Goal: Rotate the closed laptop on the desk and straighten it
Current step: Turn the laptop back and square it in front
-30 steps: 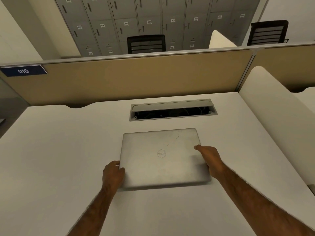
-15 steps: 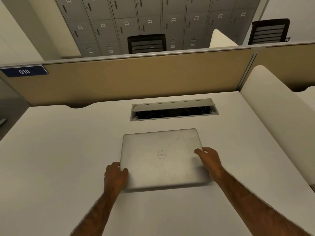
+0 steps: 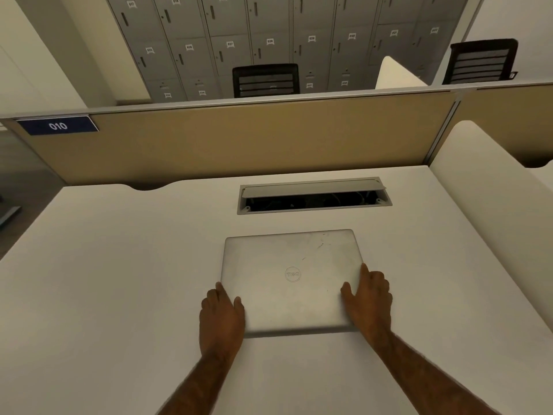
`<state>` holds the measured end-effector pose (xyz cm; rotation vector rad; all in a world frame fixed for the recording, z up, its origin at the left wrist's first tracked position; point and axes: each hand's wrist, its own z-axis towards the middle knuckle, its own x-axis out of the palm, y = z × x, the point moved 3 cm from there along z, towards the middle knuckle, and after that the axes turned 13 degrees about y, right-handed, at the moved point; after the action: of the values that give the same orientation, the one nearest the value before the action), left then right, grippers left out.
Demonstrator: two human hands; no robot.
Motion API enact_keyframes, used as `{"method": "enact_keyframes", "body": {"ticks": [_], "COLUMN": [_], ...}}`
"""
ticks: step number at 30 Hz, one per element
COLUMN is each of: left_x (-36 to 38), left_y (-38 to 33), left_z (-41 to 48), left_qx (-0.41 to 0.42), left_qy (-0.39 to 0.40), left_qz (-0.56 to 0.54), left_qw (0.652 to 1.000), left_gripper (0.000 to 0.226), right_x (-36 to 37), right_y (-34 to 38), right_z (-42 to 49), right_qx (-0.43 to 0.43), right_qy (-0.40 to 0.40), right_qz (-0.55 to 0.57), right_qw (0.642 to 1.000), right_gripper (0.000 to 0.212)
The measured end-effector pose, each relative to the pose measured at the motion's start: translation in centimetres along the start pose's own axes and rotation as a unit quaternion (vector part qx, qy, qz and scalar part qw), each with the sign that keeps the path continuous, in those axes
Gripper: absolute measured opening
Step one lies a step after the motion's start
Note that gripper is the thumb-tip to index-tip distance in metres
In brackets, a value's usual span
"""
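Laptop, closed, flat on our surface below the cable hatch; our left hand and right hand grip its near corners, thumbs on the lid.

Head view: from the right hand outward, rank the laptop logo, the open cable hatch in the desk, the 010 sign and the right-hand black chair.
From the right hand, on the laptop's near right corner:
1. Laptop logo, just left of it, mid-lid.
2. Cable hatch, beyond the laptop in the desk.
3. 010 sign, far left on the partition.
4. Black chair, beyond the partition, upper right.
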<state>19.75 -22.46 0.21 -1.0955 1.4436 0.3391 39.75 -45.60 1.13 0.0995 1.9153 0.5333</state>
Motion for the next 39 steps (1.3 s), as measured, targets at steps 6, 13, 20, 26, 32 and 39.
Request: {"method": "enact_keyframes", "body": {"ticks": [6, 13, 20, 26, 32, 39], "left_x": [1.0, 1.4, 1.0, 1.2, 2.6, 4.7], "left_y": [1.0, 1.4, 1.6, 0.5, -3.9, -4.6], "left_z": [-0.6, -0.7, -0.3, -0.1, 0.3, -0.5], "left_qx": [0.044, 0.064, 0.088, 0.126, 0.188, 0.17], "left_qy": [0.029, 0.042, 0.055, 0.023, 0.057, 0.056], "left_qz": [-0.049, -0.06, -0.027, 0.073, 0.12, 0.127], "left_qw": [0.997, 0.995, 0.994, 0.989, 0.973, 0.976], "left_gripper": [0.067, 0.07, 0.072, 0.068, 0.064, 0.068], "right_x": [2.1, 2.3, 2.1, 3.2, 5.6, 7.5], "right_y": [0.1, -0.4, -0.1, 1.7, 6.1, 4.3], "right_z": [-0.7, -1.1, -1.7, -2.4, -2.5, -2.4], "right_qx": [-0.031, -0.038, -0.029, -0.057, -0.197, -0.194], "right_qy": [0.024, 0.002, 0.028, 0.032, 0.042, 0.067], "right_qz": [-0.076, -0.103, -0.095, -0.137, -0.175, -0.202], "right_qw": [0.996, 0.994, 0.995, 0.988, 0.964, 0.958], "right_gripper": [0.072, 0.071, 0.077, 0.082, 0.08, 0.078]}}
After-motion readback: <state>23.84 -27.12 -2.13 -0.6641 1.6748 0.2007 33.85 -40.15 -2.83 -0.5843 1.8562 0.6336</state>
